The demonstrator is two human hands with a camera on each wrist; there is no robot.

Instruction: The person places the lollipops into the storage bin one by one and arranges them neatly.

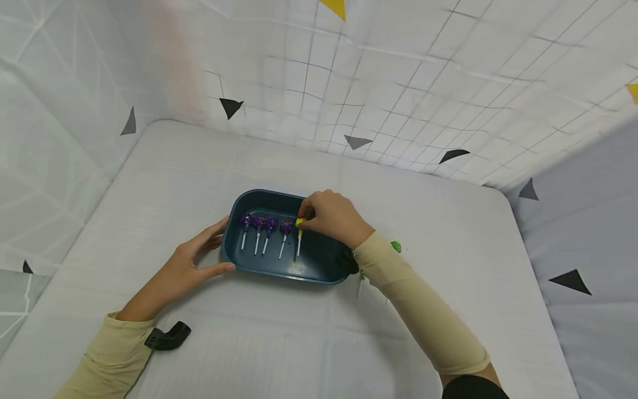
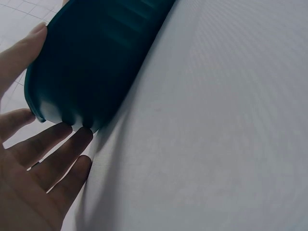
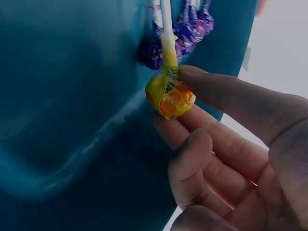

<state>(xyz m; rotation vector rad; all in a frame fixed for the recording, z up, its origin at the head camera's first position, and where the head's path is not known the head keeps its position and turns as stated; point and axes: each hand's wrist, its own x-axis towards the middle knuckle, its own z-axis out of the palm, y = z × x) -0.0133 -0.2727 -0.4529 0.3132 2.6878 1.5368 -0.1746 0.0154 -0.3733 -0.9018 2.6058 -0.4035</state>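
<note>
A dark teal tray (image 1: 319, 277) lies on the table with several purple-wrapped lollipops (image 1: 271, 223) in a row at its left part. Over the tray, my right hand (image 1: 336, 216) pinches a yellow lollipop (image 3: 171, 98) by its wrapped head between thumb and fingers. That lollipop's white stick points toward the near side, beside the purple ones. At the tray's left end, my left hand (image 1: 191, 260) spreads round the corner. Its fingertips (image 2: 84, 132) touch the end wall, and the thumb (image 2: 36, 41) rests against the near side.
Green lollipops (image 1: 396, 246) lie on the table right of the tray, partly hidden by the right forearm. The white-covered table (image 1: 239, 343) meets patterned cloth walls (image 1: 389, 66) at the back and sides. A black curved piece (image 1: 169, 336) sticks out from the left cuff.
</note>
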